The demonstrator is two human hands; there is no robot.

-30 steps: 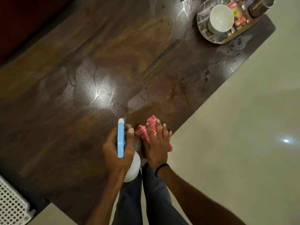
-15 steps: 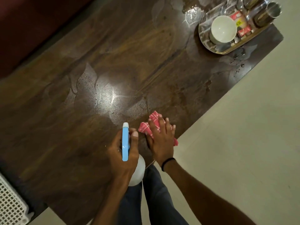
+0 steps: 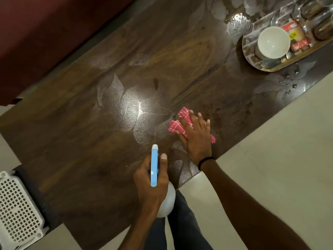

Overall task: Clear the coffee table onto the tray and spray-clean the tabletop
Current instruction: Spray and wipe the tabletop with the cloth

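Nearest us, low in the centre of the frame, our left grip (image 3: 144,186) is curled round the spray bottle (image 3: 154,170), fingers wrapped about its neck and the white body hanging below the palm. The bottle's long axis runs almost straight up the frame, with the nozzle at the top end. A thin pale line leads on from the nozzle, which may be a jet of spray.

Just up and to the right, our right grip (image 3: 196,138) lies flat with straight fingers, pressing the red checked cloth (image 3: 175,126) onto the worktop (image 3: 90,141) close to its right-hand edge. The cloth sits just to the right of the nozzle's line, not in it.

Further up the frame and to the left of the cloth, a wet shine (image 3: 129,112) spreads in leaf-shaped smears. We judge the next wipe belongs to the right grip, which is nearer and needs only to sweep leftward across the frame.

Far off in the upper right stands the tray (image 3: 270,70), holding a white cup (image 3: 273,42) and small packets, with droplets around it.
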